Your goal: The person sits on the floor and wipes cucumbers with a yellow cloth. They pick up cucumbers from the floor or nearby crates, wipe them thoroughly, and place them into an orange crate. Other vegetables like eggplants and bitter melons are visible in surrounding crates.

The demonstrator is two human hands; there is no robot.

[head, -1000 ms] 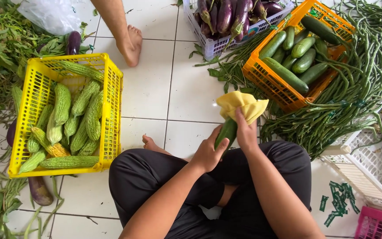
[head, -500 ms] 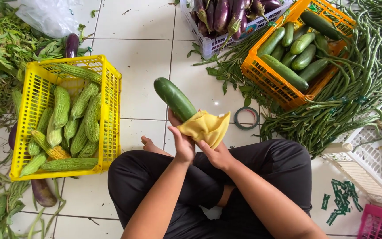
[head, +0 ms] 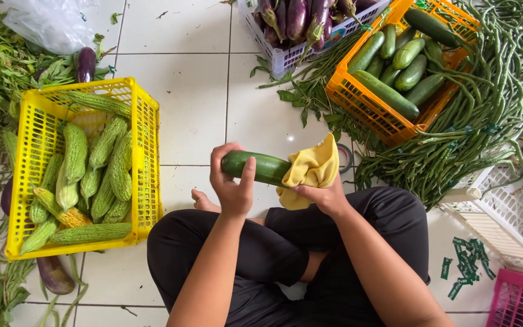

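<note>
A white tiled floor is spread with a yellow crate of bitter gourds at the left and an orange crate of cucumbers at upper right, beside a heap of long beans. Since half a second ago, the cucumber has been lowered from a steep tilt to nearly level above the lap. Its left end is gripped by the left hand; a yellow cloth is closed around its right end by the right hand, so wiping appears under way.
</note>
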